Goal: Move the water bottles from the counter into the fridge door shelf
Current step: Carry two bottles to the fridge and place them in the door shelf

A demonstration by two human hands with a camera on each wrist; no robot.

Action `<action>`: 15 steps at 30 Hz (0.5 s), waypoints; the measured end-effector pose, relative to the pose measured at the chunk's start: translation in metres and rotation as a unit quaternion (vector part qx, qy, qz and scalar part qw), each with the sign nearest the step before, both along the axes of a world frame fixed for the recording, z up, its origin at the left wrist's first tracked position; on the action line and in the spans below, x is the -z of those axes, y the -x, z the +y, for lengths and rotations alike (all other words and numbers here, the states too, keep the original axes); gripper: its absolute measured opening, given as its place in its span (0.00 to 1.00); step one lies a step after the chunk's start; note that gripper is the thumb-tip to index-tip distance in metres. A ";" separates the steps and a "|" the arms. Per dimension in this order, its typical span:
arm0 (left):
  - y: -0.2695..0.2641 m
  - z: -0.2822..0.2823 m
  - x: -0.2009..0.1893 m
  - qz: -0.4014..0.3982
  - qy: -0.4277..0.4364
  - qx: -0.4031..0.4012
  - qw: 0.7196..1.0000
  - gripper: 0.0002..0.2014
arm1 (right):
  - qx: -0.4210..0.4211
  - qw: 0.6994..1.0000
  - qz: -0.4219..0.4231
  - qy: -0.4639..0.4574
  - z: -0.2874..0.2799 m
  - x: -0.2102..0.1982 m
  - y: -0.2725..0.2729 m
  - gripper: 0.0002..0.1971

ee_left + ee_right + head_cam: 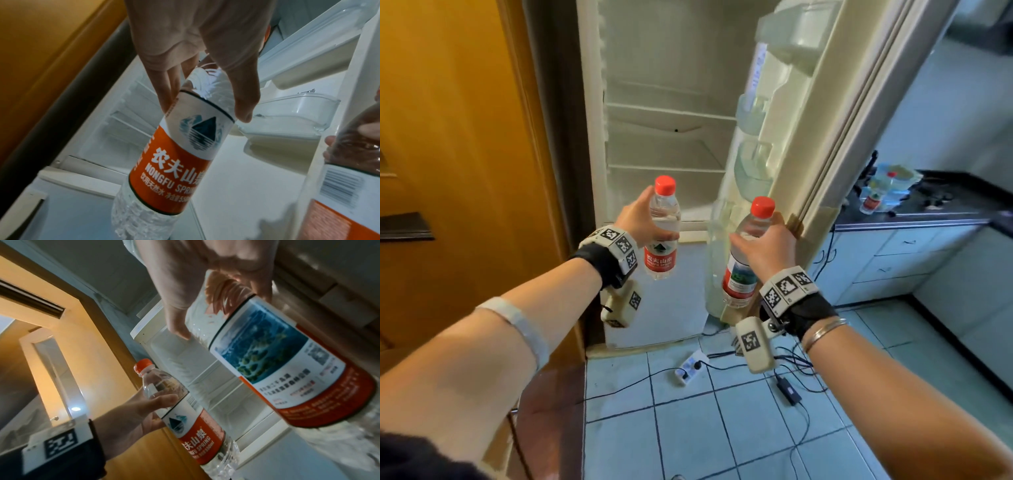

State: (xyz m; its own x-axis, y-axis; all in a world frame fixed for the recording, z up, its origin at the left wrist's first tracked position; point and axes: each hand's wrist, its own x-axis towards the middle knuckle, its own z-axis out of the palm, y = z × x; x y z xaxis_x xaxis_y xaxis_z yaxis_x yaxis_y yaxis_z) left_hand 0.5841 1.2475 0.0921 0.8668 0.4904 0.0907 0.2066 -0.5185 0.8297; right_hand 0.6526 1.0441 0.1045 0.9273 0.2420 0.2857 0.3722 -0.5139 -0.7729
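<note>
I hold two clear water bottles with red caps and red-white labels upright in front of the open fridge. My left hand [650, 222] grips the left bottle [662, 236] round its shoulder, seen close in the left wrist view as hand [205, 105] and bottle [180, 155]. My right hand [760, 240] grips the right bottle [746, 253] just left of the door's edge; in the right wrist view the hand [222, 313] is round the bottle [287, 369]. Clear door shelves [753, 168] stand beyond the right bottle. Another bottle [871, 202] stands on the dark counter [945, 214].
The fridge interior [664, 144] has bare white shelves. A wooden door [465, 137] stands at the left. On the tiled floor lie a power strip [690, 366], cables and a black adapter [789, 390]. Pale cabinets [893, 257] run under the counter at the right.
</note>
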 end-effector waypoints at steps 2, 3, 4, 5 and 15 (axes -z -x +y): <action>-0.012 -0.006 0.001 -0.002 0.003 0.014 1.000 0.39 | 0.014 1.000 0.002 0.013 -0.011 0.003 -0.005 0.21; -0.018 -0.010 0.001 -0.003 0.005 0.021 1.000 0.38 | 0.022 1.000 0.006 0.020 -0.017 0.003 -0.007 0.22; -0.024 -0.014 0.002 -0.003 0.006 0.028 1.000 0.39 | 0.033 0.999 0.011 0.025 -0.023 0.004 -0.010 0.22; -0.029 -0.018 0.003 -0.001 0.008 0.035 0.999 0.39 | 0.040 0.999 0.012 0.026 -0.029 0.004 -0.012 0.22; -0.080 -0.057 0.015 -0.001 0.012 0.096 0.995 0.40 | 0.110 0.993 0.043 0.022 -0.079 0.008 -0.033 0.22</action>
